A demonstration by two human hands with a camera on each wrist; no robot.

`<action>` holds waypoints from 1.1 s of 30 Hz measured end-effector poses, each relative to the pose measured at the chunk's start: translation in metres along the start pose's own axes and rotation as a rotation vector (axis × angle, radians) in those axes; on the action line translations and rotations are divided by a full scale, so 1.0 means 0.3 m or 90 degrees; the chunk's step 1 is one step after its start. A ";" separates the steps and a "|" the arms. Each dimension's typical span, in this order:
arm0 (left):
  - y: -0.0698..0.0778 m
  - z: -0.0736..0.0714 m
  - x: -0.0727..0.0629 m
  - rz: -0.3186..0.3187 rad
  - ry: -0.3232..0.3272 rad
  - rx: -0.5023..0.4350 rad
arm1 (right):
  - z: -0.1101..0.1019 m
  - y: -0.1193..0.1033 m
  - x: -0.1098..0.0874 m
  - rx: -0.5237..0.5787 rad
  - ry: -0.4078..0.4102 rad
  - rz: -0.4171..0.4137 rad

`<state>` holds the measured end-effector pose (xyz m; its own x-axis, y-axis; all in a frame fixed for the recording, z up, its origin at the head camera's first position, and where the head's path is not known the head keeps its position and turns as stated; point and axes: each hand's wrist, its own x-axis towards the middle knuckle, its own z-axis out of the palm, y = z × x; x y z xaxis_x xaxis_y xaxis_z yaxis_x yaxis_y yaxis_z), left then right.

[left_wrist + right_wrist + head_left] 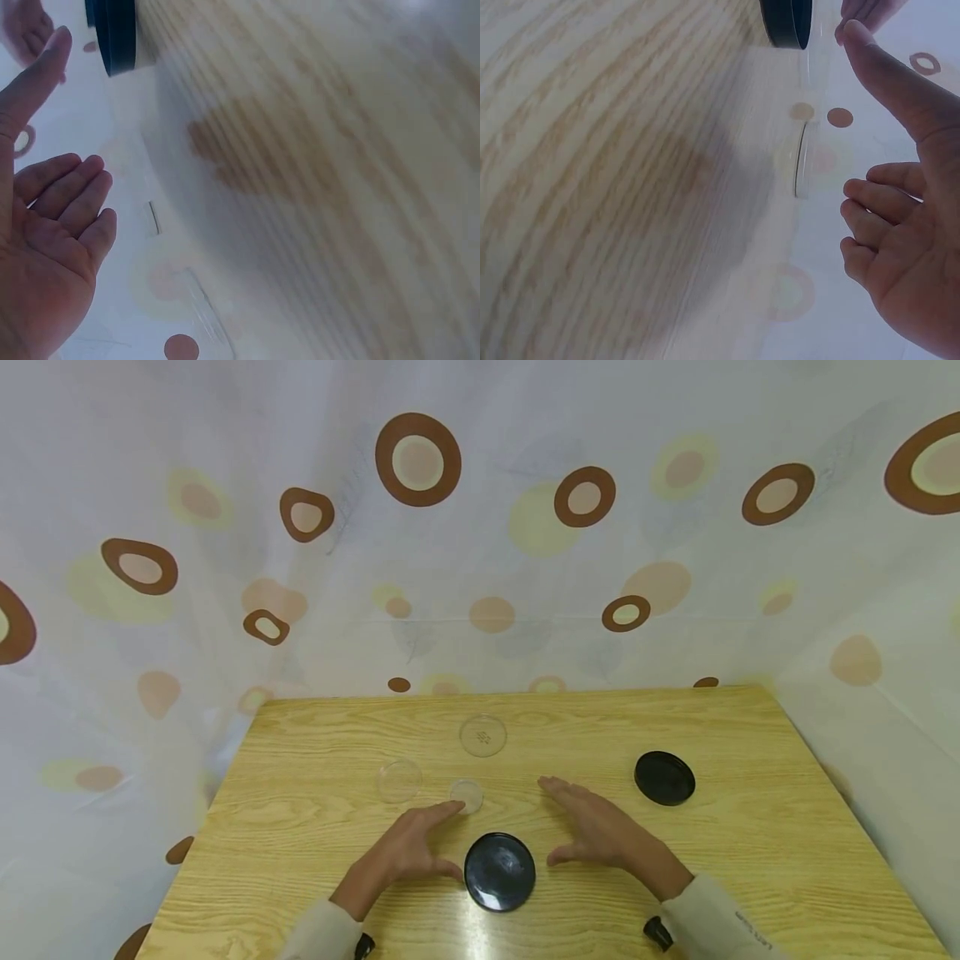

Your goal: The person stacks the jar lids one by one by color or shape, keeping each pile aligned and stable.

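Surroundings: yellowish wood-grain tabletop [300, 777], with a white cloth backdrop [465, 556] printed with brown, peach and yellow rounds behind it. Far centre: a large clear round disc [483, 736] with small dark markings in its middle. Left of centre and nearer: a faint clear round dish [399, 781]. Between this and the right hand: a small clear round disc [467, 794], partly overlapped by the left fingertips in the head view; contact cannot be told. Right side: a black round dish with a raised rim [665, 778], well apart from both hands.

Grip: the left hand [411, 845] has thumb and fingers spread wide, held around the left side of the near dish; thumb tip just beside the rim, touch uncertain. The right hand [600, 833] is likewise spread, thumb apart from fingers, holding nothing, near the right side of the same dish.

Item between the hands: a glossy black round dish with a thin raised rim [499, 872], at near centre, resting flat on the tabletop. Its surface shows a pale light reflection.
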<state>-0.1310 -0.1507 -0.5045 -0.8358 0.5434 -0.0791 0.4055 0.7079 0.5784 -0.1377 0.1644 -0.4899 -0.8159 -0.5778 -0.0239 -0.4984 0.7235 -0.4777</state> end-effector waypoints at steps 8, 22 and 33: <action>0.015 0.021 -0.012 0.013 -0.004 0.012 | 0.017 -0.016 -0.008 0.010 -0.016 -0.016; 0.020 0.068 -0.020 0.045 -0.020 0.040 | 0.059 -0.057 -0.002 -0.001 -0.054 -0.033; 0.026 0.089 -0.016 0.079 -0.006 0.068 | 0.091 -0.072 -0.004 -0.010 -0.069 -0.039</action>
<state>-0.1138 -0.1356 -0.5213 -0.7738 0.6331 -0.0210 0.5425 0.6794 0.4940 -0.1179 0.1392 -0.5036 -0.7477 -0.6579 -0.0899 -0.5515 0.6908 -0.4676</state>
